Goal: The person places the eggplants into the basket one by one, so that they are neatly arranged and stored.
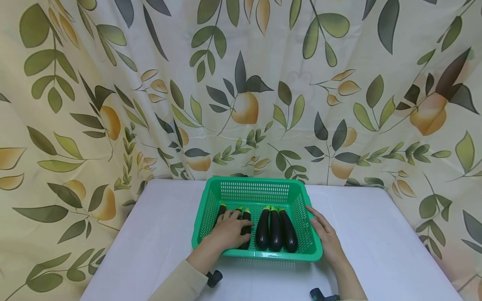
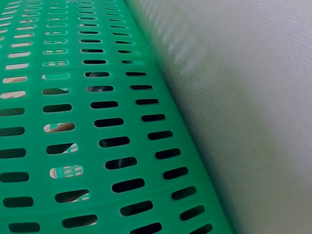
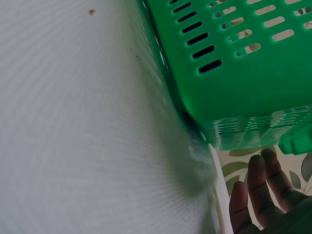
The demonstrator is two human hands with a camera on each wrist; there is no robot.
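A green plastic basket (image 1: 260, 253) with slotted walls stands on the white table. Inside its right half, three dark eggplants (image 1: 276, 230) lie side by side, green stem ends toward the back. My left hand (image 1: 227, 232) reaches over the front rim and rests across more eggplants (image 1: 246, 215) in the left half, partly hiding them. Its fingers are spread over them. Against the right side of the basket, my right hand (image 1: 326, 238) has its fingertips at the rim. In the right wrist view, its fingers (image 3: 258, 180) are extended beside the basket wall (image 3: 204, 92).
The white tabletop (image 1: 361, 234) extends on both sides of the basket. Behind it hangs a curtain (image 1: 286, 138) printed with leaves and fruit. Dark wrist-worn devices (image 1: 214, 279) show below each forearm. The left wrist view is filled by the slotted basket wall (image 2: 73, 112) and table.
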